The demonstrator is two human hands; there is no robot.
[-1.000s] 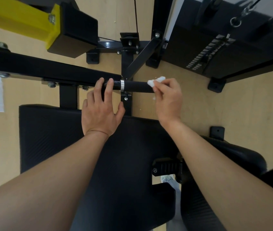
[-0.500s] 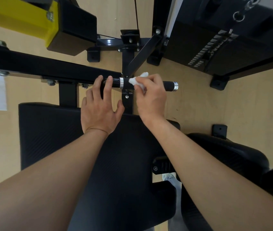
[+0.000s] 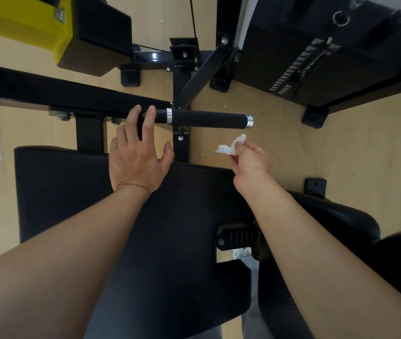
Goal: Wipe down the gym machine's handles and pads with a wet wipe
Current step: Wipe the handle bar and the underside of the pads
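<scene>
Right hand (image 3: pixel 252 159): pinches crumpled wet wipe (image 3: pixel 230 146), just near of handle (image 3: pixel 209 119), apart. Left hand (image 3: pixel 137 152): fingers straight, resting on bar left of grip.

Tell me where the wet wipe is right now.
In the head view, the wet wipe is right of centre, pinched by the right hand, just below the free end of the black handle, not touching it.

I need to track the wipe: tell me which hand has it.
The right hand pinches the white wipe, off the handle; the left hand holds nothing, its fingers resting on the bar.
</scene>
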